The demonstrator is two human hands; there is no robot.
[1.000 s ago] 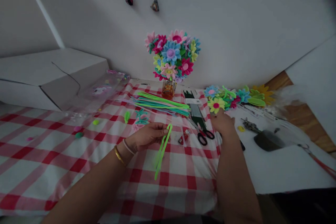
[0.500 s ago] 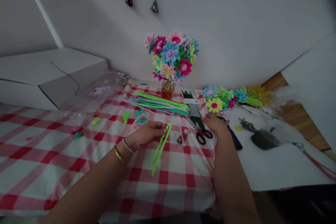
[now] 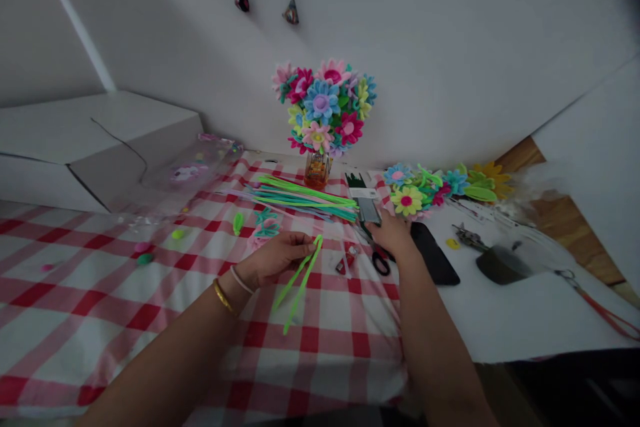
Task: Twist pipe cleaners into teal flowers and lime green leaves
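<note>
My left hand (image 3: 285,253) pinches a bright green pipe cleaner (image 3: 300,290) at its bend, and the two legs hang apart over the checked cloth. My right hand (image 3: 393,235) is open, reaching over the dark green packet (image 3: 369,208) and the black-handled scissors (image 3: 381,264). Its fingers are apart; whether they touch the packet or the scissors I cannot tell. The hand and wrist hide part of the scissors' handles. Behind my hands lies a bundle of green, teal and pink pipe cleaners (image 3: 300,197). A small green loop (image 3: 238,223) and pink and teal shaped pieces (image 3: 265,227) lie left of it.
A vase (image 3: 317,170) of fuzzy flowers stands by the wall. More flowers (image 3: 407,200) lie at the right, near a black phone (image 3: 434,255) and an olive pouch (image 3: 503,265). A small red item (image 3: 347,260) rests mid-table. A white box (image 3: 100,147) occupies the left.
My right hand has shifted left from beside the phone to over the packet and scissors, uncovering more of the phone. The pipe cleaner's legs have spread wider in my left hand.
</note>
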